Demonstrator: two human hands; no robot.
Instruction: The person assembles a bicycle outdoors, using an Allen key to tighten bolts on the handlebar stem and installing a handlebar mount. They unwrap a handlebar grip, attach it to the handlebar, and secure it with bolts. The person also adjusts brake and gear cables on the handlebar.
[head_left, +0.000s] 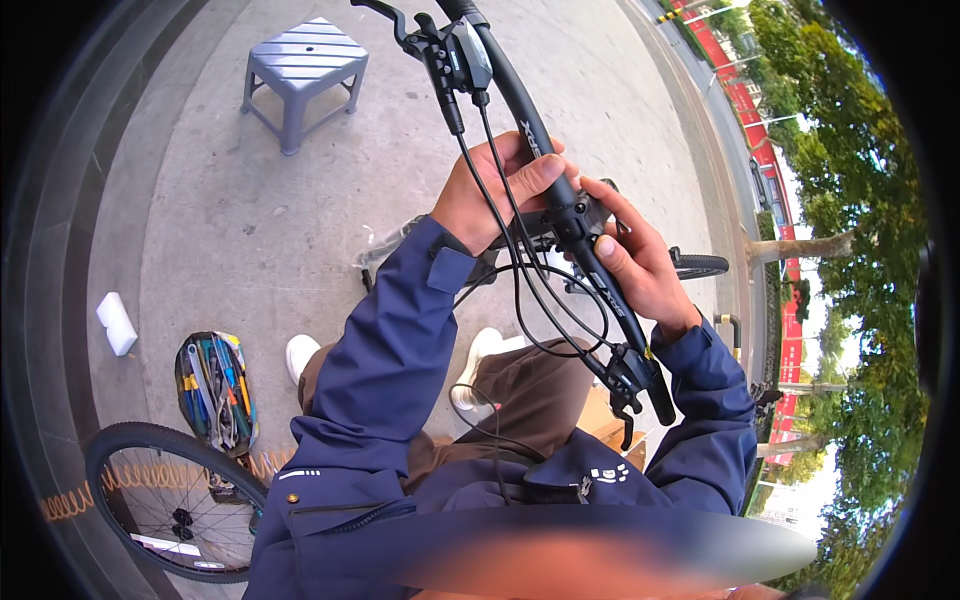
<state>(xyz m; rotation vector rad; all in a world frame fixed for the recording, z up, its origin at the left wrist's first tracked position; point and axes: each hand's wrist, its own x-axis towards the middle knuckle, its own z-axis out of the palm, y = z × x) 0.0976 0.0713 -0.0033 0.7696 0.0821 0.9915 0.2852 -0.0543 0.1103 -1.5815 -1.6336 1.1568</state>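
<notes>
A black bicycle handlebar (508,82) runs slantwise through the middle, from the top down to the lower right. My left hand (485,195) is closed on it just above the stem clamp (572,222), thumb on top and fingers partly hidden behind. Below the clamp, my right hand (645,270) holds the bar, its thumb against the tube and its fingers reaching along the far side. One brake lever with a shifter (455,58) sits at the upper end, another brake lever (627,378) at the lower end. Black cables (518,262) loop beside the bar and past my left wrist.
A grey plastic stool (306,62) stands far left. An open tool bag (215,385), a white foam block (117,323) and a loose bicycle wheel (165,440) are at the left. Another tyre (702,266) shows beyond my right hand. Cardboard (603,418) lies by my leg.
</notes>
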